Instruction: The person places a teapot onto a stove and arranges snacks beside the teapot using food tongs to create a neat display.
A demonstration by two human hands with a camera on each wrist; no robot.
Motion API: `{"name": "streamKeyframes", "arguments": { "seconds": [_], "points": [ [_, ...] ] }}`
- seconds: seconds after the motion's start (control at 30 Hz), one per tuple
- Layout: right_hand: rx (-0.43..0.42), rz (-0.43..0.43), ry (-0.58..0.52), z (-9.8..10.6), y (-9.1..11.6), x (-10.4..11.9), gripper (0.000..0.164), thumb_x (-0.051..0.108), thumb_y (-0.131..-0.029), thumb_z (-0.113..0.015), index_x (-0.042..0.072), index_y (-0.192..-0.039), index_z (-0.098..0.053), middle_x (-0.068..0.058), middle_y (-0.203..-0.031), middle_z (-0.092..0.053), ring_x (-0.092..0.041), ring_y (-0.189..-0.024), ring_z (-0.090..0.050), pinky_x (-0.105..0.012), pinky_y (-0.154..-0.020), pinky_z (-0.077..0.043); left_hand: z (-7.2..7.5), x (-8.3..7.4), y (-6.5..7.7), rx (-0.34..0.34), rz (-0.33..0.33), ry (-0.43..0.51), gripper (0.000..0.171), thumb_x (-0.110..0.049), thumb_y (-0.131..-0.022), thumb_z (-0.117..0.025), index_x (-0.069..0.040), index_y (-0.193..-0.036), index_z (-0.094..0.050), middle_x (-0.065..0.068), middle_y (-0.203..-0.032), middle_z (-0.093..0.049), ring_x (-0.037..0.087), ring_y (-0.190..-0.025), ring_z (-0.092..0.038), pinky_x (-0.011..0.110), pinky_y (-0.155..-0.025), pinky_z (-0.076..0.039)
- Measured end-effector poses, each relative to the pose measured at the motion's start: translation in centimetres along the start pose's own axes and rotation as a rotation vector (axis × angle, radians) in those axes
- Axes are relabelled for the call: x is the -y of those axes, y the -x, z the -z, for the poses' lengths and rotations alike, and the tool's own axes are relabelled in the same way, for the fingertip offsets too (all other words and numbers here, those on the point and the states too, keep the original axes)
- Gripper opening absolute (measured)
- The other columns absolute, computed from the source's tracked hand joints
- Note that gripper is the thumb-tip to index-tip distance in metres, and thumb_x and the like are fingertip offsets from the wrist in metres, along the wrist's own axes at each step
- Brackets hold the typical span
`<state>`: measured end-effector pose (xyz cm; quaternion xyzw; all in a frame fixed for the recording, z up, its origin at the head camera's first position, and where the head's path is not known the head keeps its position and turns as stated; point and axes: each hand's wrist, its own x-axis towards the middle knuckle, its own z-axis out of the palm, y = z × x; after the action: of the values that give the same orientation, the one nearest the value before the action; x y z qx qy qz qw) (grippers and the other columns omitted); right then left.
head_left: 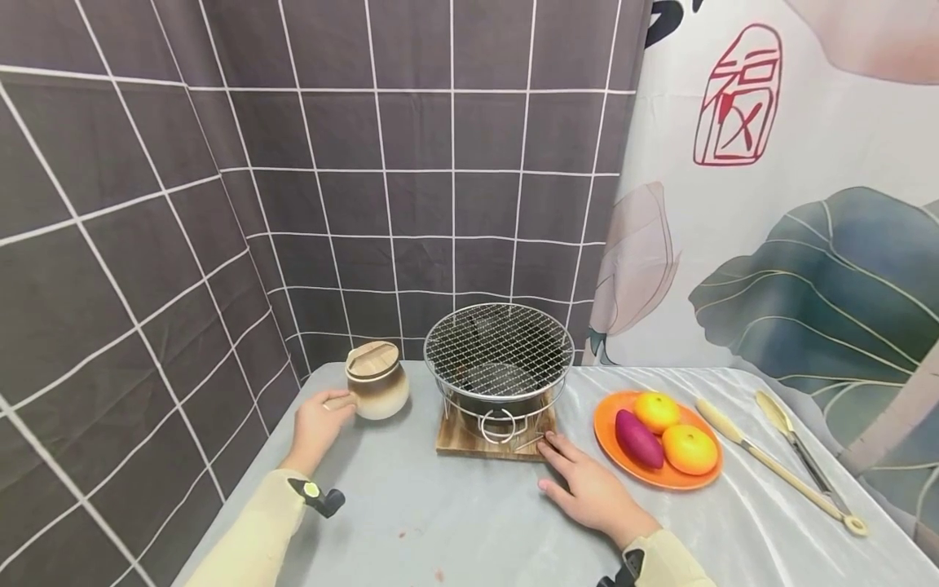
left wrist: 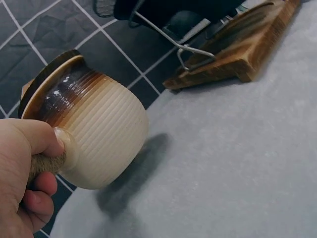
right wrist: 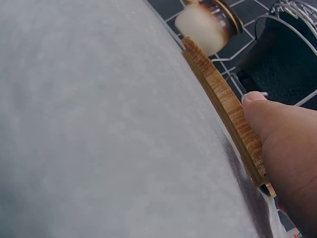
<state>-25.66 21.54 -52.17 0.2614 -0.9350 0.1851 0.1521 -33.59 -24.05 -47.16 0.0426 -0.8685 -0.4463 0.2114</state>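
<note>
L grip (head_left: 315,428) holds hdl (left wrist: 48,164); lidded pot (head_left: 383,395) just to R.

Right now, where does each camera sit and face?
Head: worn there, facing forward and down at the mesh grill; left hand, right hand, sleeves show.
Left wrist: worn there, facing the lidded pot; fingers grip its handle.
Right wrist: worn there, facing tabletop and wooden board; right hand shows.
Both wrist views share pot and board.
</note>
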Motion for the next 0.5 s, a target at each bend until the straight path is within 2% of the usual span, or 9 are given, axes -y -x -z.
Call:
{"name": "streamKeyframes", "arguments": {
  "seconds": [0.1,0.23,0.5],
  "points": [
    [0.001,-0.002,0.001,-0.1,0.0,0.0,0.060,0.044,-0.096,-0.065,0.009,-0.144,-0.056,-0.013,-0.152,-0.050,-0.033,-0.139,-0.048,-0.049,-0.108,-0.043,0.5,-0.3,-0.4,-0.012,-0.007,0.009,0.027,-0.015,-0.083,-0.079,-0.003,-0.107,-0.075,0.016,-0.108,-0.074,0.025,-0.088,-0.070,0.028,-0.074,-0.053],
    [0.008,-0.012,0.001,-0.2,0.1,0.0,0.061,0.044,-0.096,-0.064,0.009,-0.145,-0.056,-0.012,-0.153,-0.049,-0.032,-0.139,-0.047,-0.049,-0.109,-0.042,1.0,-0.9,-0.9,-0.030,-0.012,0.010,0.027,-0.016,-0.081,-0.080,-0.004,-0.105,-0.076,0.016,-0.104,-0.075,0.015,-0.075,-0.066,0.022,-0.062,-0.050],
    [0.015,-0.029,-0.010,0.0,0.1,0.2,0.060,0.043,-0.096,-0.066,0.009,-0.145,-0.056,-0.012,-0.153,-0.049,-0.033,-0.139,-0.047,-0.050,-0.109,-0.042,2.0,-3.0,-1.9,-0.052,-0.057,0.001,0.025,-0.012,-0.078,-0.080,-0.003,-0.101,-0.077,0.016,-0.095,-0.076,0.013,-0.066,-0.061,0.022,-0.057,-0.048]
  ]
}}
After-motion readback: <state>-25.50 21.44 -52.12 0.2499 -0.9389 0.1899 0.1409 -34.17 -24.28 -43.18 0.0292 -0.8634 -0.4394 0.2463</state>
